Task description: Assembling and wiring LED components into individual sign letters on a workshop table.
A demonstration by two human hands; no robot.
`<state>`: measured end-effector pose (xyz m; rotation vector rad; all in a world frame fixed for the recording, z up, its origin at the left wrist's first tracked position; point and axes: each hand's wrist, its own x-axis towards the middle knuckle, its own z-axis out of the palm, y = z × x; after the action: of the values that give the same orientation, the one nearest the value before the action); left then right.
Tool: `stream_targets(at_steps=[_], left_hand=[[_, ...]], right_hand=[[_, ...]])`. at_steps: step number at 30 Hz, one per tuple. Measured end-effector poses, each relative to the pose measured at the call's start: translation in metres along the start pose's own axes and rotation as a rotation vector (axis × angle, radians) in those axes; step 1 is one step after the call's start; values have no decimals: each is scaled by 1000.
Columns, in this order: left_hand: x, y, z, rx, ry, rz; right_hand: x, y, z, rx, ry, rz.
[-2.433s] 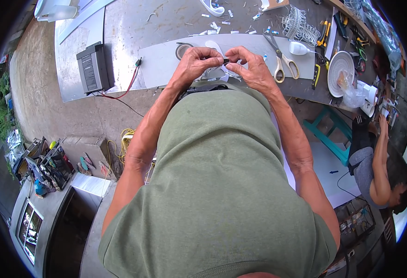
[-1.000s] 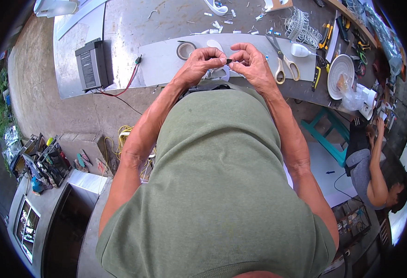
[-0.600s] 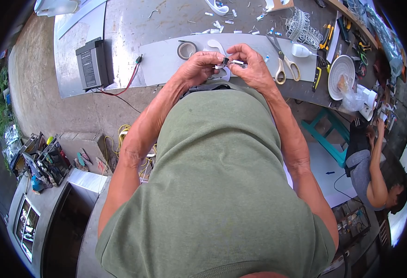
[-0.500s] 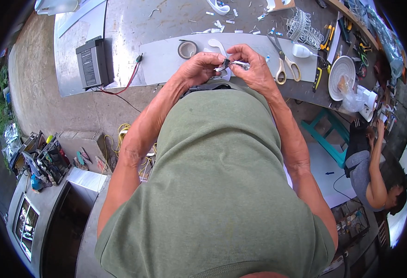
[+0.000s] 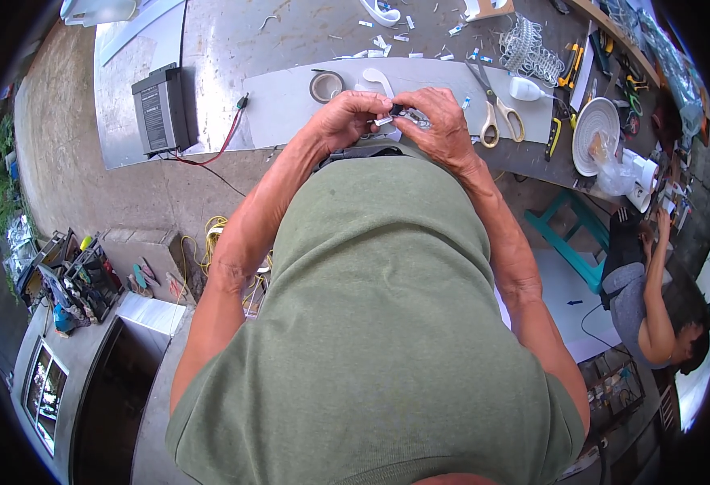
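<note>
- Small black piece (image 5: pixel 397 109): over the near edge of the bench (image 5: pixel 306 36), close to the green shirt (image 5: pixel 387 307).
- Left hand (image 5: pixel 345 115), right hand (image 5: pixel 438 121): fingers of both pinch the piece; a white bit (image 5: pixel 384 121) shows just below.
- Pale board (image 5: pixel 282 105): along the near edge, its open stretch running left past the tape roll (image 5: pixel 315 87).
- Scissors (image 5: pixel 491 98): right of the hands, handles toward that edge.
- Dark box (image 5: pixel 161 111): toward the near left corner, printed label too small to read.
</note>
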<state>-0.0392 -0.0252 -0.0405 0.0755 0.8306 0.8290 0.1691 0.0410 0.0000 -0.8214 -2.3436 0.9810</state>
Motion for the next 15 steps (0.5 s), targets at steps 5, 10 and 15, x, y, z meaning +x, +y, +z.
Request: stream_targets(at_steps=[5,10,15], left_hand=[[-3,2,3,-24,5,-12],[-3,3,4,20,-4,-16],[-2,1,3,40,-6,-24]], right_hand=[[-3,5,-1,13,8,-25],[-1,7,-6,-22,-3,-83],[1,4,-8,-37,-11,-128]])
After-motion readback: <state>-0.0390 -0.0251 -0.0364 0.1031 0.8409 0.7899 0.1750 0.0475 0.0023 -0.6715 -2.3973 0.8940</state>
